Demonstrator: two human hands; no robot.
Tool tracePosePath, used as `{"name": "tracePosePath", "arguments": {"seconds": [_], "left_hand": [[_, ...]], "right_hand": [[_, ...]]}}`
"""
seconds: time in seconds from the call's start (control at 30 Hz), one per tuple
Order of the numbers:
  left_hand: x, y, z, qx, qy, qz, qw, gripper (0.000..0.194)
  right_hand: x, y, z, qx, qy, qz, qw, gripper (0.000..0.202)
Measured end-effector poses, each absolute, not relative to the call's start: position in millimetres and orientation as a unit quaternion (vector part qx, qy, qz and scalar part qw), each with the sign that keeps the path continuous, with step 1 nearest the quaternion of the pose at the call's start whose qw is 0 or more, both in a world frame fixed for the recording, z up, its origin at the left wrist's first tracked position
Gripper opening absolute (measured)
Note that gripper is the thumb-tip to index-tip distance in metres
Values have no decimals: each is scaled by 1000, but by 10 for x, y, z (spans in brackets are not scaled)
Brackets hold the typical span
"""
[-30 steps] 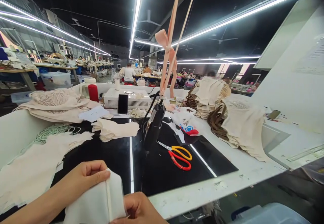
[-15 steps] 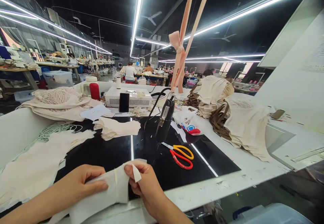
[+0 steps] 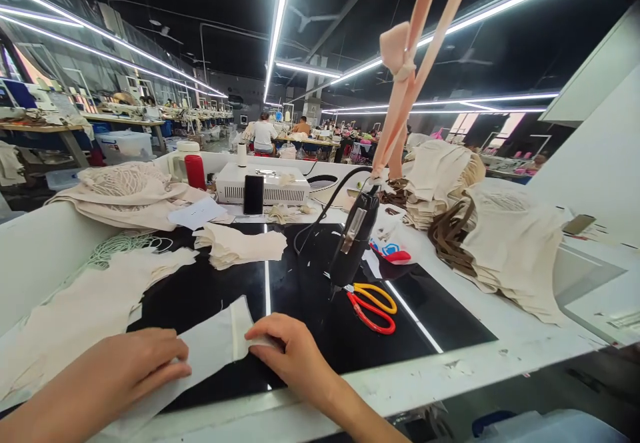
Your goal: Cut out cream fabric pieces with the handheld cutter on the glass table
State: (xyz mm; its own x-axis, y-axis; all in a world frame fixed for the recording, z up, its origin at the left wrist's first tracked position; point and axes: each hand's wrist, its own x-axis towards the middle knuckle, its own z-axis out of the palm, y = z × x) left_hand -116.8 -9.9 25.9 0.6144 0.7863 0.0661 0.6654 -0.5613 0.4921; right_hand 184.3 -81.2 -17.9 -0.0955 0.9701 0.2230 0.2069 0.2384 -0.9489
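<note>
Cloth [image 3: 215, 343] slants from the worktop [image 3: 415, 376]'s front edge onto its black panel [image 3: 300, 289]. The left hand [image 3: 143, 363] rests over it, whether gripping I cannot tell; the right hand [image 3: 295, 356] pinches its right end. Farther on lie scissors [image 3: 356, 292], a black tool [image 3: 353, 246] on a pink strap [image 3: 406, 86], a phone [image 3: 253, 195] and a white box [image 3: 287, 193].

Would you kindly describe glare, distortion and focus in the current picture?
Head view: the ceiling tubes glare strongly; head view: bright reflected streaks cross the glossy black surface; head view: the white panel at right leans, probably wide-angle stretch; head view: distant workstations look soft, while the scissors are clearer; head view: the pale cloth shows little texture.
</note>
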Motion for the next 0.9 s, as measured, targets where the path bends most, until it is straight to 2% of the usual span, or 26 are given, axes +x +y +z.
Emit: {"name": "tracePosePath", "arguments": {"seconds": [0.07, 0.27, 0.43, 0.47, 0.6, 0.67, 0.8, 0.9], "left_hand": [[-1032, -125, 273, 909, 349, 133, 183, 37], [-558, -170, 168, 943, 232, 212, 113, 29], [-351, -292, 20, 951, 224, 193, 93, 15], [-342, -313, 0, 951, 224, 194, 88, 13], [-328, -376, -60, 950, 215, 216, 74, 13], [-301, -397, -87, 949, 205, 228, 68, 13], [-196, -437, -124, 949, 188, 246, 59, 12], [-125, -480, -119, 952, 180, 240, 63, 9]], "right_hand": [[1858, -850, -165, -475, -652, 378, 455, 24], [1936, -1011, -75, -464, -703, 357, 403, 30], [2268, -1307, -96, -457, -711, 379, 377, 15], [2376, -1357, -102, -484, -696, 390, 359, 17], [2850, -1429, -89, -637, -527, 343, 446, 51], [3039, -1367, -41, -663, -488, 296, 484, 56], [3124, -1089, 150, -618, -520, 243, 538, 65], [2918, -837, 351, -558, -518, 224, 608, 73]]}}
